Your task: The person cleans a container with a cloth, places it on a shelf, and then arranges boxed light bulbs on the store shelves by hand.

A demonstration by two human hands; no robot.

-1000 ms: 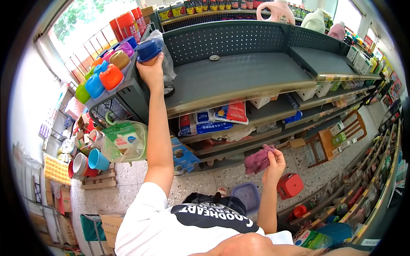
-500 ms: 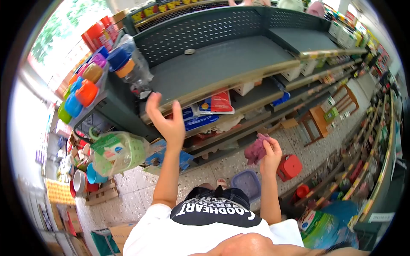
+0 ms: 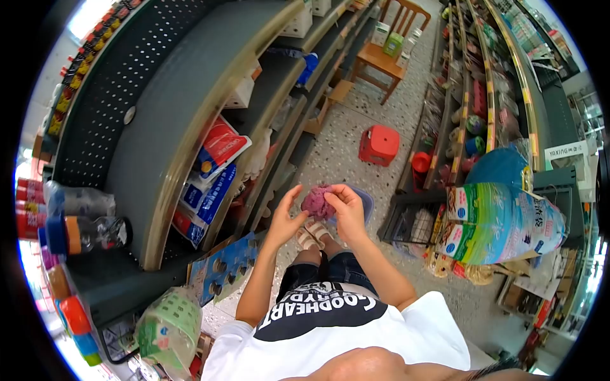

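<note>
A crumpled purple-pink cloth (image 3: 317,202) is pinched in the fingers of my right hand (image 3: 348,211), in front of my body. My left hand (image 3: 287,217) is at the cloth's left side, thumb and fingers apart; whether it touches the cloth I cannot tell. Below and behind the right hand, a bluish-grey plastic basin (image 3: 366,204) on the floor is partly hidden. To the left runs a dark metal shelf (image 3: 171,95) with a small round pale object (image 3: 129,115) on its top board.
A red stool (image 3: 379,145) and a wooden chair (image 3: 380,62) stand along the aisle. Packets (image 3: 216,184) lie on the lower shelf. A clear jar (image 3: 98,232) stands at the shelf's near end, above a green basket (image 3: 171,324). Plastic-wrapped packs (image 3: 502,216) are to the right.
My view has swung to the right along the aisle. My left hand has come down from the shelf edge to beside the cloth, which my right hand still holds.
</note>
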